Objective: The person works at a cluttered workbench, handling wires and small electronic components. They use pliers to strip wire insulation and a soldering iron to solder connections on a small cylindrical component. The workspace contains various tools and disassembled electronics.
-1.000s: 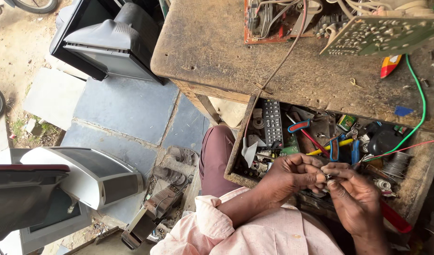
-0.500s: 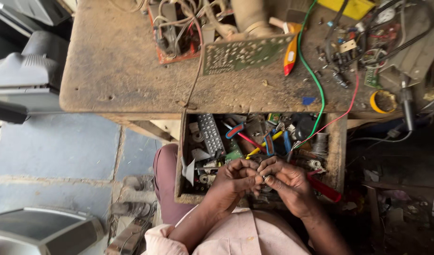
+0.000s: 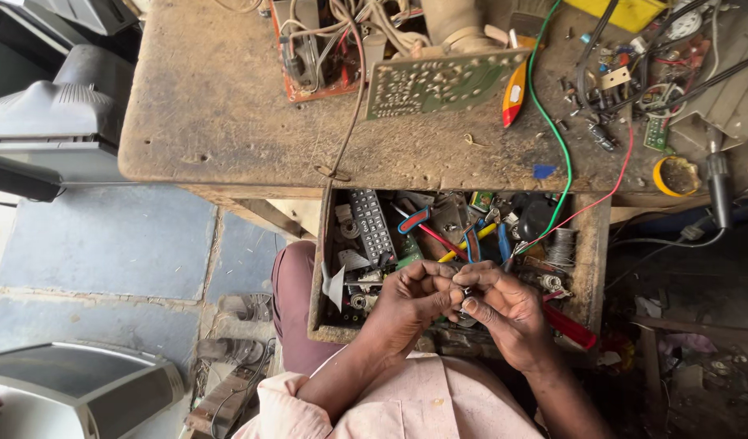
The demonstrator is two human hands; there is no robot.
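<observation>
My left hand [image 3: 410, 301] and my right hand [image 3: 504, 305] meet over an open wooden drawer [image 3: 319, 293] under the workbench. Their fingertips pinch one tiny metal part [image 3: 463, 294] between them; it is too small to identify. The drawer is crammed with a black remote control [image 3: 371, 226], a red-handled tool [image 3: 415, 219], a yellow-handled screwdriver [image 3: 467, 242], blue-handled pliers [image 3: 476, 244], a spool of wire [image 3: 561, 246] and many small components.
The worn wooden workbench [image 3: 219, 106] carries a green circuit board [image 3: 443, 81], an orange-framed chassis with wires [image 3: 317, 57], an orange tester screwdriver [image 3: 515, 93], green and red wires and a yellow tin [image 3: 675, 175]. Grey television casings [image 3: 49, 122] stand on the floor to the left.
The view has swung left to right, so the bench and drawer now sit centred. Both hands stay together over the drawer, still working the small part.
</observation>
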